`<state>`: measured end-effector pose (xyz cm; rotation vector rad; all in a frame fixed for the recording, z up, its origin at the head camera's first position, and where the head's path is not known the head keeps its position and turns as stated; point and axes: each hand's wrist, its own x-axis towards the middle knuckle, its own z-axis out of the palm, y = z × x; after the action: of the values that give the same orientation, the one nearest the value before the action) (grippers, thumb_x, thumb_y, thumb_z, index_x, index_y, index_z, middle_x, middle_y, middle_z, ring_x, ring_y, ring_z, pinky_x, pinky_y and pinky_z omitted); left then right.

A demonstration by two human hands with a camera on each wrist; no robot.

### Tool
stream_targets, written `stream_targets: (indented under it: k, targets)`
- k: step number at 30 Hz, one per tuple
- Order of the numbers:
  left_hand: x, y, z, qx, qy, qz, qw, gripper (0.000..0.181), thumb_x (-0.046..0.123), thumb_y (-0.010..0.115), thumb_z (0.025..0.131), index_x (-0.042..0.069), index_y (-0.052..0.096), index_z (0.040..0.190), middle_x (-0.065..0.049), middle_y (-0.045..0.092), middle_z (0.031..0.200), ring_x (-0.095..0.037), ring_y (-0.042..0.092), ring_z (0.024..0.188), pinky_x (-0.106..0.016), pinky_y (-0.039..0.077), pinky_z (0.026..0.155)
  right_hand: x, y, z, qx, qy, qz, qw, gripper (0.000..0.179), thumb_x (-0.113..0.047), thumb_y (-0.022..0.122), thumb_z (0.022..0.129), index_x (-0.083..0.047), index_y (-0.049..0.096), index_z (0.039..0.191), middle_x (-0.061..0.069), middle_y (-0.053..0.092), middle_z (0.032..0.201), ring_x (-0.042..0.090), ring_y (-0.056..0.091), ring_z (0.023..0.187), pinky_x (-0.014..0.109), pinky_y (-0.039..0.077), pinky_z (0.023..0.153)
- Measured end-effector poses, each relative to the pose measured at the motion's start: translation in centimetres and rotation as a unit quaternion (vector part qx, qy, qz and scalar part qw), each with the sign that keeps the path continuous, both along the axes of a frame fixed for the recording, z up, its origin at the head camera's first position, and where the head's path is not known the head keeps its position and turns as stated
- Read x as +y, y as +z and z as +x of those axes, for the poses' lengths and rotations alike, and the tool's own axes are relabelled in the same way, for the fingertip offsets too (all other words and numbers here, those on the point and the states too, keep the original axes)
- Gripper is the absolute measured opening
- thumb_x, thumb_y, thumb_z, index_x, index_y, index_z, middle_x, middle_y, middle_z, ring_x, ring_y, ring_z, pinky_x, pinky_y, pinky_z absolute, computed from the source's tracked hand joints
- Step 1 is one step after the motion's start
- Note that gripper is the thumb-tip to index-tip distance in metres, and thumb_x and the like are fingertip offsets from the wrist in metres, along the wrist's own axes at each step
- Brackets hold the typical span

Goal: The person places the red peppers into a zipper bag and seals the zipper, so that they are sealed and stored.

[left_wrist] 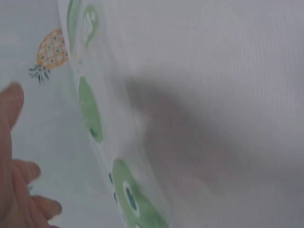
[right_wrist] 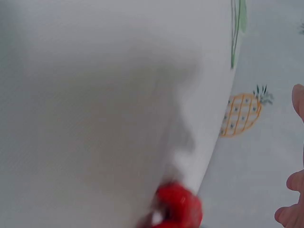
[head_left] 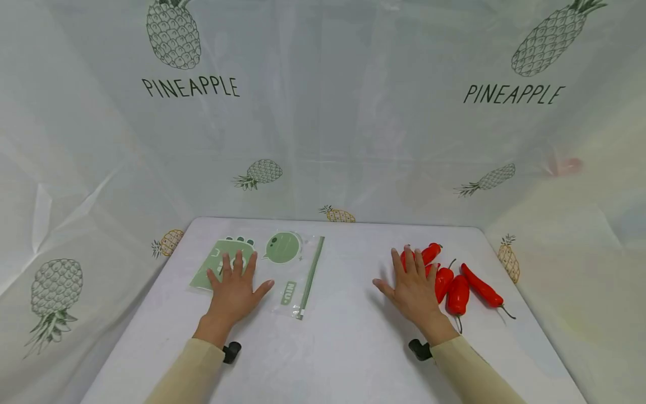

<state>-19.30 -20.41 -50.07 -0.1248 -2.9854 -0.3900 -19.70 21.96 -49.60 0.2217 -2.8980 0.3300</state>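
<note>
My left hand [head_left: 233, 297] is spread flat over the near side of a clear zip bag [head_left: 303, 269] printed with a green dinosaur and speech bubble. Its fingers overlap the green print in the head view and hold nothing. On the right, my right hand [head_left: 416, 292] hovers with fingers spread, partly covering a group of red chili peppers. A plump red pepper [head_left: 457, 294] and a long red pepper [head_left: 481, 286] lie just right of it. Some of the peppers are hidden behind the fingers. In the right wrist view a blurred red pepper [right_wrist: 180, 206] shows at the bottom.
Everything lies on a white table [head_left: 343, 348]. A pale curtain [head_left: 323, 129] printed with pineapples hangs behind and along both sides of it. A small black device [head_left: 232, 352] sits at the left wrist, another black device [head_left: 420, 349] at the right.
</note>
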Motion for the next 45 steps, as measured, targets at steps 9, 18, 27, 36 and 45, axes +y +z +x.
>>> stream_targets:
  k: [9,18,27,36,45]
  targets:
    - [2.0,-2.2,-0.6,-0.089,0.040,0.007,0.9952,0.087,0.061,0.051,0.104,0.005,0.027,0.166,-0.039,0.013,0.168,-0.064,0.001,0.155,-0.092,0.001,0.108,-5.3,-0.1,-2.2,-0.005,0.054,0.027,0.9982,0.086,-0.059,0.060,0.101,-0.007,0.034,0.165,0.024,0.028,0.171,0.048,0.023,0.158,0.075,0.021,0.122]
    - [3.5,-2.3,0.0,-0.155,-0.016,-0.003,0.9877,0.089,0.064,0.054,0.102,0.008,0.029,0.166,-0.036,0.014,0.170,-0.060,0.002,0.157,-0.088,0.003,0.112,-8.1,-1.2,-3.1,-0.035,0.101,0.035,0.9937,0.079,-0.057,0.057,0.104,-0.011,0.035,0.165,0.020,0.028,0.172,0.043,0.023,0.160,0.072,0.021,0.123]
    - [6.1,-2.4,1.7,-0.154,-0.114,-0.026,0.9812,0.089,0.067,0.057,0.099,0.011,0.036,0.164,-0.030,0.021,0.171,-0.055,0.011,0.159,-0.084,0.009,0.117,-8.8,-2.0,-2.4,-0.064,0.120,0.039,0.9900,0.080,-0.056,0.058,0.104,-0.011,0.035,0.165,0.019,0.029,0.172,0.043,0.023,0.160,0.071,0.022,0.123]
    - [7.2,-2.1,2.2,-0.159,-0.158,-0.034,0.9739,0.087,0.068,0.060,0.097,0.020,0.037,0.165,-0.022,0.022,0.174,-0.048,0.012,0.161,-0.078,0.010,0.121,-7.5,-2.8,-1.8,-0.104,0.124,0.030,0.9863,0.080,-0.054,0.061,0.102,-0.009,0.037,0.164,0.020,0.030,0.172,0.044,0.024,0.159,0.073,0.021,0.123]
    - [7.0,-1.8,2.7,-0.160,-0.165,-0.036,0.9726,0.086,0.067,0.061,0.097,0.020,0.037,0.165,-0.022,0.022,0.173,-0.048,0.013,0.161,-0.079,0.011,0.121,-6.2,-3.9,-1.7,-0.164,0.124,0.035,0.9780,0.083,-0.059,0.056,0.103,-0.010,0.033,0.165,0.016,0.028,0.173,0.041,0.022,0.160,0.071,0.018,0.125]
